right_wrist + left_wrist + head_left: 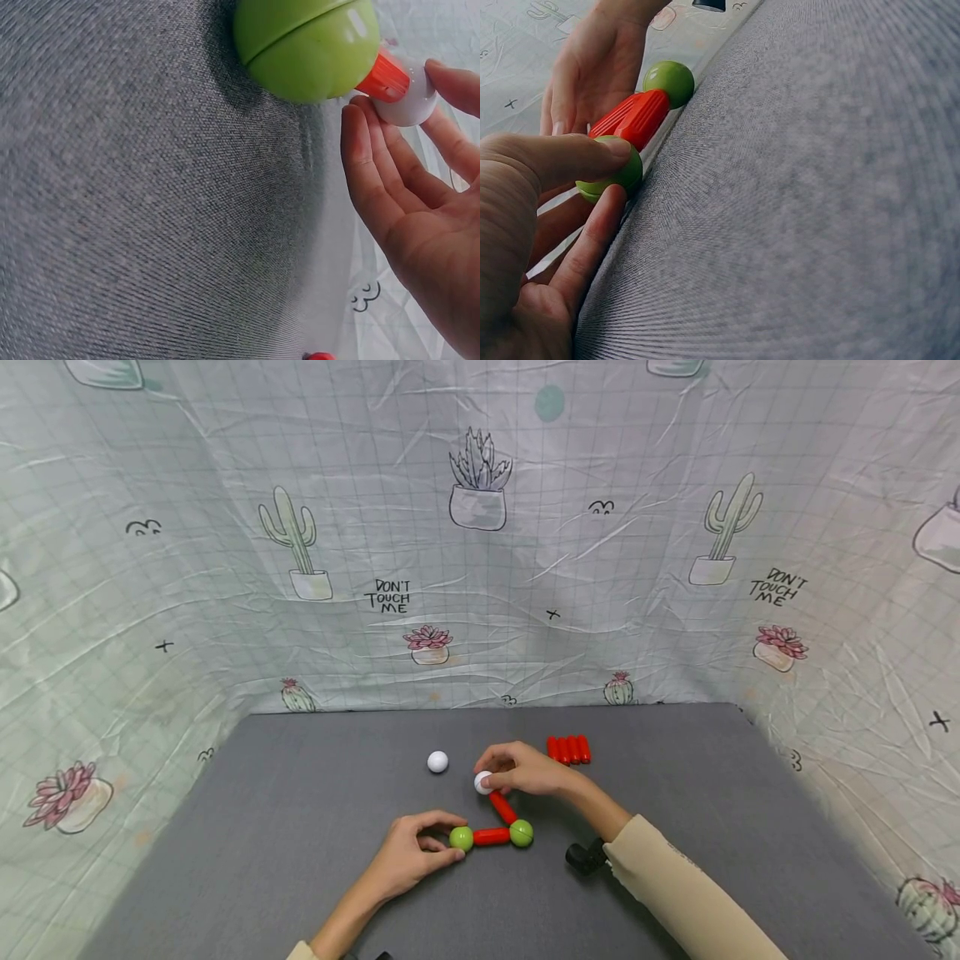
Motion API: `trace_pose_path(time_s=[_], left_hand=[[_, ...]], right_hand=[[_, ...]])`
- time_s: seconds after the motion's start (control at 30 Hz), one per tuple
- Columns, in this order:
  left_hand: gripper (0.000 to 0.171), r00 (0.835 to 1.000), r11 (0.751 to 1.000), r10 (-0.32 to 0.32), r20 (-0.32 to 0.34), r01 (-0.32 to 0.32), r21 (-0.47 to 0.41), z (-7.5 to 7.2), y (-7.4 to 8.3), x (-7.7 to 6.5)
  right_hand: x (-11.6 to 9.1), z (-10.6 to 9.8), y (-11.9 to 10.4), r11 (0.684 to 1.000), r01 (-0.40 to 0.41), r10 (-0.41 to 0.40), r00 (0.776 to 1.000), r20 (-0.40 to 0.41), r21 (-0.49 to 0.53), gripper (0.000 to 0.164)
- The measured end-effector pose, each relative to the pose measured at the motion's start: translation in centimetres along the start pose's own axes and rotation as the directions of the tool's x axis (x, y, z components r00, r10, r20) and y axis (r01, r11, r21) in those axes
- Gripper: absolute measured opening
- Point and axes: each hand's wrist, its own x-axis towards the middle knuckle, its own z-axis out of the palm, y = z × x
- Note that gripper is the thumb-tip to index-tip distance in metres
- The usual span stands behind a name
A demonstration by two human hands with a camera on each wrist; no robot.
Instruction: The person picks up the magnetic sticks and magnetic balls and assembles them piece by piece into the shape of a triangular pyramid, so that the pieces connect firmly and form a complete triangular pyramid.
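On the grey table, two red rods and three balls form a bent chain. My left hand (pixel 411 853) pinches the green ball (pixel 461 838) at the chain's left end between thumb and fingers. From it a red rod (pixel 491 837) runs right to a second green ball (pixel 521 833). Another red rod (pixel 503 807) slants up and left from there to a white ball (pixel 483 782). My right hand (pixel 525 768) holds that white ball between thumb and fingers, seen closer in the right wrist view. A loose white ball (pixel 437 762) lies to the left of the right hand.
Several red rods (pixel 568 749) lie side by side behind the right hand. A black device (pixel 585 857) sits at the right wrist, by the beige sleeve (pixel 682 885). A patterned cloth (pixel 480 568) hangs behind and beside the grey table (pixel 315 793).
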Motion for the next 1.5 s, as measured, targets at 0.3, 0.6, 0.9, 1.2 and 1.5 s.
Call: trace_pose_path(time_s=[0.3, 0.6, 0.9, 1.2, 1.5], left_hand=[[0.038, 1.000, 1.000, -0.012, -0.005, 0.012, 0.005, 0.0, 0.0, 0.0], [0.038, 1.000, 1.000, -0.018, -0.003, 0.018, -0.002, 0.0, 0.0, 0.0], [0.038, 1.000, 1.000, -0.021, -0.006, 0.021, 0.010, -0.1, 0.1, 0.1], [0.038, 1.000, 1.000, -0.025, -0.003, 0.025, 0.001, -0.1, 0.3, 0.1], [0.038, 1.000, 1.000, 0.003, -0.004, -0.003, 0.007, -0.1, 0.1, 0.1]], right_hand=[[0.1, 0.2, 0.2, 1.000, -0.025, 0.026, 0.999, -0.022, 0.015, 0.031], [0.1, 0.2, 0.3, 0.999, -0.030, 0.030, 0.999, -0.033, 0.028, 0.030], [0.0, -0.1, 0.5, 0.999, -0.037, 0.038, 0.999, -0.036, 0.039, 0.030], [0.0, -0.2, 0.9, 0.999, -0.037, 0.039, 0.998, -0.048, 0.039, 0.031], [-0.2, -0.3, 1.0, 0.998, -0.041, 0.044, 0.997, -0.057, 0.046, 0.031]])
